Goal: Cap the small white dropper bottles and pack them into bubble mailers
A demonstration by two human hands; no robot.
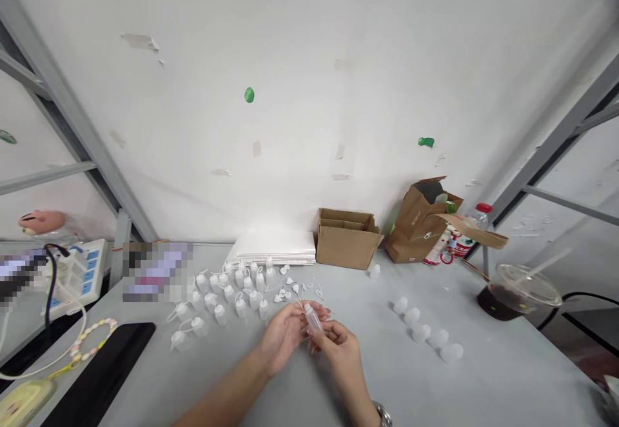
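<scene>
A small translucent squeeze bottle [313, 318] is tilted between my two hands above the table. My right hand [342, 353] grips its lower body between thumb and fingers. The fingers of my left hand [284, 335] curl around the bottle's neck end, and a thin white piece sticks up by the thumb. Several capped bottles with looped straps [240, 306] stand upright to the left. Loose white caps with straps [289, 290] lie just beyond my hands. Over on the right, several bottles without straps [421, 332] form a slanting row.
A cardboard box [348, 240] and a stack of white sheets [275, 248] sit against the wall. Beside them are a brown paper bag [416, 220] and a drink cup [517, 291]. A black phone-like slab [104, 375] and a power strip [91, 272] lie at left.
</scene>
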